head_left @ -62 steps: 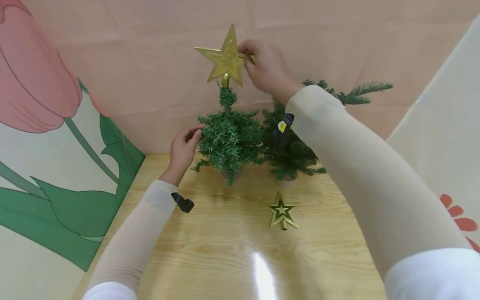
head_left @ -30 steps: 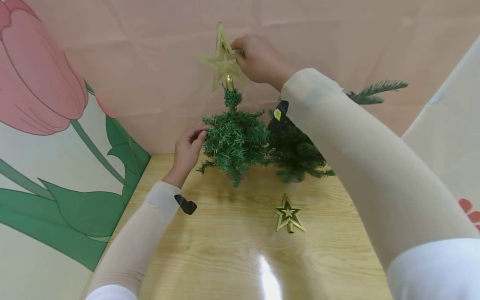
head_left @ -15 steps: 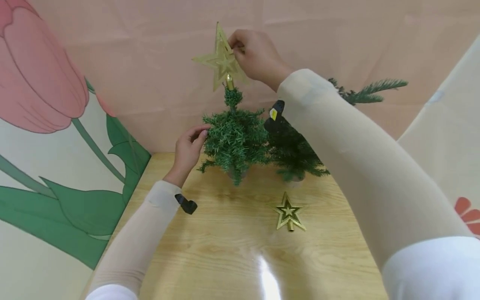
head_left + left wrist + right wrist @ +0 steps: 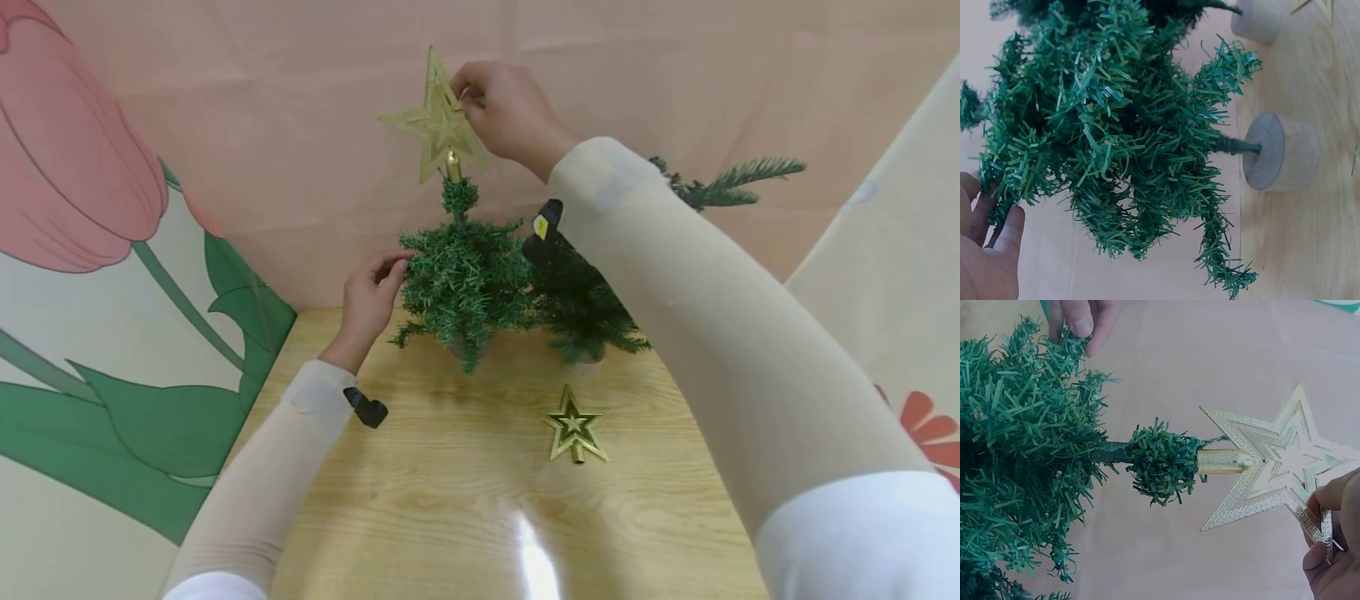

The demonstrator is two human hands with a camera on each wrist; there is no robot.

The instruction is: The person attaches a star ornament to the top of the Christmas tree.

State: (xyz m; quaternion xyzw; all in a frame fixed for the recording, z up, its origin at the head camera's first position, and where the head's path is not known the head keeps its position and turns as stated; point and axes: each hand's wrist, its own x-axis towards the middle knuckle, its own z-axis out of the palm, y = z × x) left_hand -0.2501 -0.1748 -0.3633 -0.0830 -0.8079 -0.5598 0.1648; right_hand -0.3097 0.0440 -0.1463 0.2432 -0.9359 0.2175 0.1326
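A small artificial Christmas tree (image 4: 467, 279) stands on a round wooden base (image 4: 1282, 152). Its tip carries a gold star tree topper (image 4: 438, 125), whose tube (image 4: 1225, 461) sits over the tip's greenery. My right hand (image 4: 510, 112) pinches one point of that star between thumb and fingers. At the tree's left side, my left hand (image 4: 367, 304) holds the tip of a branch between thumb and fingers. A second gold star topper (image 4: 574, 425) lies on the table in front of the trees.
Behind my right forearm stands another, darker tree (image 4: 585, 304), partly hidden, with a long branch (image 4: 753, 182) reaching right. The wooden table (image 4: 420, 508) meets a pink backdrop (image 4: 300, 125) behind. A tulip-printed panel (image 4: 82, 150) borders the left.
The star on the tree has turned and tilted a little in my right hand, which has shifted slightly left and up. My left hand stays at the branch; the view shifts slightly.
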